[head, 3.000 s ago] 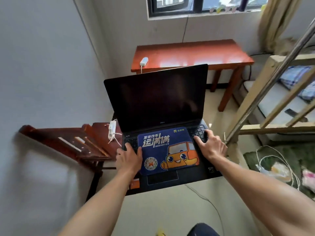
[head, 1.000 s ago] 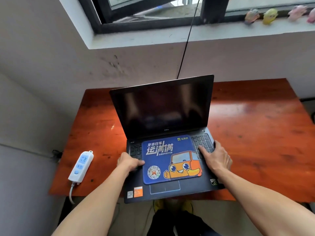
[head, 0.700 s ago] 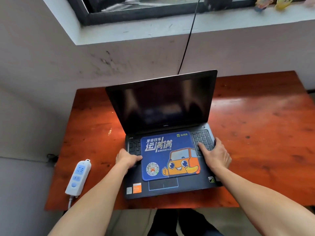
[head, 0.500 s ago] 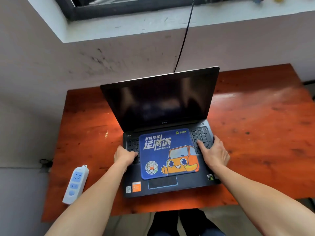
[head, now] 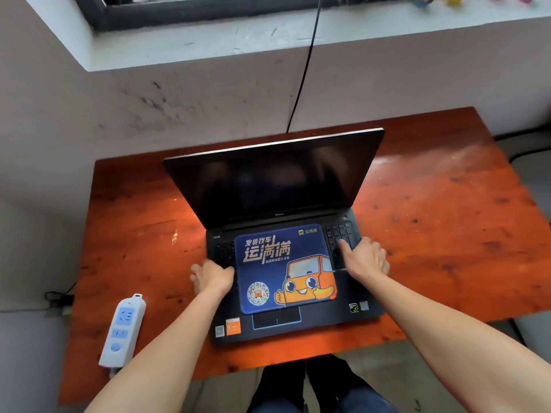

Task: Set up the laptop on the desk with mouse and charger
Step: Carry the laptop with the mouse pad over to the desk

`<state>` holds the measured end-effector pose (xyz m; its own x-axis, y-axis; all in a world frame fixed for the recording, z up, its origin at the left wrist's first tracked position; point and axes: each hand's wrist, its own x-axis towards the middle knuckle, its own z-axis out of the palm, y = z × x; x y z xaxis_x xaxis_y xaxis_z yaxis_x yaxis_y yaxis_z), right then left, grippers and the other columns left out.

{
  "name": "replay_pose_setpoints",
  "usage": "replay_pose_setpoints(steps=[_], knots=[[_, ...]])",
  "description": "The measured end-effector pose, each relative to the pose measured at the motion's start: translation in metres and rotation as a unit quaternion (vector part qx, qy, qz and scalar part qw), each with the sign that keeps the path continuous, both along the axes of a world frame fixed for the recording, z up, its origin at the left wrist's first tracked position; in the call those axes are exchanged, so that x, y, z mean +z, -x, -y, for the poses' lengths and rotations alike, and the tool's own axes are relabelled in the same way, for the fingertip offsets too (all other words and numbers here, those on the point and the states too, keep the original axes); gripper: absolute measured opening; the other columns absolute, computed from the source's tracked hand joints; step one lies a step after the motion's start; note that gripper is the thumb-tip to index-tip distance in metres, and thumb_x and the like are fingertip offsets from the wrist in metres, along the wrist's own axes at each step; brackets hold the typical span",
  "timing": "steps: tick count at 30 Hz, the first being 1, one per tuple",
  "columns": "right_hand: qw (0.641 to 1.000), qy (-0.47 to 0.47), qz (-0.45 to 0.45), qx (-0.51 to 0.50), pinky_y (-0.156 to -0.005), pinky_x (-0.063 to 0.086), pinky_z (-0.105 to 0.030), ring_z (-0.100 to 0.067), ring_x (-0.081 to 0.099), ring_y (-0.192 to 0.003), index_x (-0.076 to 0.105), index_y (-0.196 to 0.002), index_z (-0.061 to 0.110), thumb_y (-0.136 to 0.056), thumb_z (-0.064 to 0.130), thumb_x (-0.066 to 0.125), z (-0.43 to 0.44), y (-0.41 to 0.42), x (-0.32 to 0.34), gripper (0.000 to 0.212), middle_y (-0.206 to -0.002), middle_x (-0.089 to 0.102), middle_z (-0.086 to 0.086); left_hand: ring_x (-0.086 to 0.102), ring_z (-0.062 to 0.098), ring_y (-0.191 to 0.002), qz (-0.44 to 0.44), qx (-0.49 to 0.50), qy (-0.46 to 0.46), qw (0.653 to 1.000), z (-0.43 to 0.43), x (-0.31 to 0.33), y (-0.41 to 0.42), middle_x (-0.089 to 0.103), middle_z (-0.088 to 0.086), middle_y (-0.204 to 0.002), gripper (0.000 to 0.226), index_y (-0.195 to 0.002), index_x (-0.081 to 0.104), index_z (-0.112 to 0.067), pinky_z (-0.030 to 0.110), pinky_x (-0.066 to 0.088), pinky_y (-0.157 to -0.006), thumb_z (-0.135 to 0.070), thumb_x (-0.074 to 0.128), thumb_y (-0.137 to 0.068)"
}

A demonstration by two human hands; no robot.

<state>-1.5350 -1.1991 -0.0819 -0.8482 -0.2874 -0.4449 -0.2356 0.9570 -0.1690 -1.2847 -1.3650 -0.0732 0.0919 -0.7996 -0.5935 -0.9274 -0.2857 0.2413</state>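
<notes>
An open black laptop [head: 277, 186] with a dark screen lies on the red-brown wooden desk [head: 447, 222], near its front edge. A blue mouse pad [head: 283, 266] with an orange cartoon truck covers most of the keyboard. My left hand [head: 213, 277] clasps the laptop's left edge, thumb on the keys and fingers curled over the side. My right hand [head: 365, 259] clasps the right edge, thumb on the number pad. No mouse or charger is in view.
A white and blue power strip [head: 122, 330] lies at the desk's front left corner, its cord hanging off. A thin black cable [head: 301, 81] runs down the wall behind the laptop. A window ledge [head: 268, 34] overhangs the desk. My legs show below the desk edge.
I have carried the laptop from across the room to the desk; over the last second it has moved forward and come down flat onto the desk top.
</notes>
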Motion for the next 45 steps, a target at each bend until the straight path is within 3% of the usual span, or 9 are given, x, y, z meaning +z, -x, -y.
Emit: replay_pose_setpoints(steps=[3, 6, 11, 14, 17, 31, 38, 43, 45], knots=[[1.000, 0.006, -0.021, 0.021, -0.091, 0.042, -0.043, -0.037, 0.044, -0.120, 0.053, -0.122, 0.005, -0.090, 0.053, 0.051, -0.003, -0.003, 0.006, 0.057, -0.127, 0.049, -0.018, 0.040, 0.038, -0.122, 0.018, -0.055, 0.048, 0.997, -0.007, 0.002, -0.004, 0.041, 0.019, -0.129, 0.046, -0.121, 0.050, -0.003, 0.046, 0.041, -0.094, -0.031, 0.062, -0.086], [0.993, 0.083, -0.059, 0.064, -0.085, 0.044, -0.040, -0.032, 0.047, -0.115, 0.058, -0.120, 0.014, -0.088, 0.043, 0.056, -0.003, -0.020, 0.010, 0.043, -0.122, 0.052, -0.011, 0.048, 0.037, -0.117, -0.050, -0.083, 0.076, 0.992, -0.021, 0.002, -0.005, 0.050, 0.018, -0.124, 0.048, -0.126, 0.051, -0.006, 0.043, 0.043, -0.091, -0.026, 0.063, -0.084], [0.987, 0.104, 0.120, -0.033, -0.086, 0.044, -0.035, -0.032, 0.058, -0.113, 0.055, -0.126, 0.015, -0.080, 0.040, 0.067, 0.011, -0.050, 0.005, 0.054, -0.122, 0.064, -0.010, 0.061, 0.035, -0.106, -0.188, 0.099, -0.032, 0.977, -0.034, 0.001, 0.003, 0.062, 0.017, -0.117, 0.048, -0.123, 0.054, -0.008, 0.043, 0.052, -0.090, -0.017, 0.068, -0.079], [0.969, 0.150, 0.166, -0.107, -0.084, 0.050, -0.036, -0.032, 0.062, -0.103, 0.061, -0.113, 0.017, -0.081, 0.032, 0.069, 0.008, -0.052, 0.002, 0.036, -0.110, 0.068, -0.009, 0.062, 0.027, -0.077, -0.222, 0.127, -0.064, 0.965, -0.036, 0.005, 0.003, 0.069, 0.017, -0.100, 0.019, -0.101, 0.062, -0.008, 0.032, 0.051, -0.066, -0.015, 0.067, -0.084], [0.968, 0.178, 0.160, -0.071, -0.075, 0.052, -0.036, -0.029, 0.065, -0.090, 0.067, -0.089, 0.020, -0.085, 0.029, 0.064, -0.001, -0.045, 0.008, 0.010, -0.092, 0.070, -0.002, 0.051, 0.015, -0.054, -0.261, 0.085, -0.083, 0.958, -0.048, 0.015, 0.012, 0.069, 0.009, -0.078, 0.006, -0.092, 0.066, -0.008, 0.024, 0.039, -0.047, -0.012, 0.062, -0.089], [0.981, 0.176, 0.042, -0.071, -0.077, 0.050, -0.036, -0.031, 0.063, -0.092, 0.069, -0.095, 0.020, -0.089, 0.026, 0.060, -0.149, 0.139, 0.028, 0.012, -0.101, 0.071, -0.007, 0.058, 0.014, -0.055, -0.293, -0.030, -0.113, 0.949, -0.192, 0.026, 0.196, 0.069, 0.007, -0.077, 0.018, -0.070, 0.062, -0.017, 0.019, 0.040, -0.044, -0.011, 0.059, -0.087], [0.988, 0.137, 0.052, -0.047, -0.068, 0.043, -0.030, -0.028, 0.060, -0.085, 0.067, -0.092, 0.019, -0.088, 0.022, 0.058, -0.198, 0.197, 0.006, 0.010, -0.101, 0.072, -0.008, 0.066, 0.028, -0.087, -0.288, -0.006, -0.142, 0.947, -0.236, 0.010, 0.257, 0.070, 0.013, -0.102, 0.017, -0.085, 0.061, -0.019, 0.037, 0.053, -0.072, -0.007, 0.050, -0.082], [0.996, 0.056, 0.076, -0.002, -0.068, 0.044, -0.030, -0.029, 0.061, -0.090, 0.067, -0.099, 0.018, -0.087, 0.024, 0.059, -0.198, 0.209, 0.002, 0.016, -0.106, 0.070, -0.008, 0.066, 0.027, -0.096, -0.251, 0.004, -0.135, 0.958, -0.227, 0.003, 0.247, 0.065, 0.010, -0.110, 0.033, -0.121, 0.058, -0.012, 0.035, 0.055, -0.075, -0.009, 0.052, -0.088], [0.998, 0.002, 0.056, 0.038, -0.073, 0.044, -0.031, -0.032, 0.061, -0.101, 0.064, -0.106, 0.018, -0.086, 0.026, 0.059, -0.194, 0.208, 0.007, 0.022, -0.112, 0.067, -0.009, 0.064, 0.024, -0.084, -0.242, 0.021, -0.116, 0.963, -0.220, 0.006, 0.235, 0.065, 0.009, -0.102, 0.033, -0.121, 0.058, -0.013, 0.032, 0.054, -0.068, -0.010, 0.051, -0.089]])
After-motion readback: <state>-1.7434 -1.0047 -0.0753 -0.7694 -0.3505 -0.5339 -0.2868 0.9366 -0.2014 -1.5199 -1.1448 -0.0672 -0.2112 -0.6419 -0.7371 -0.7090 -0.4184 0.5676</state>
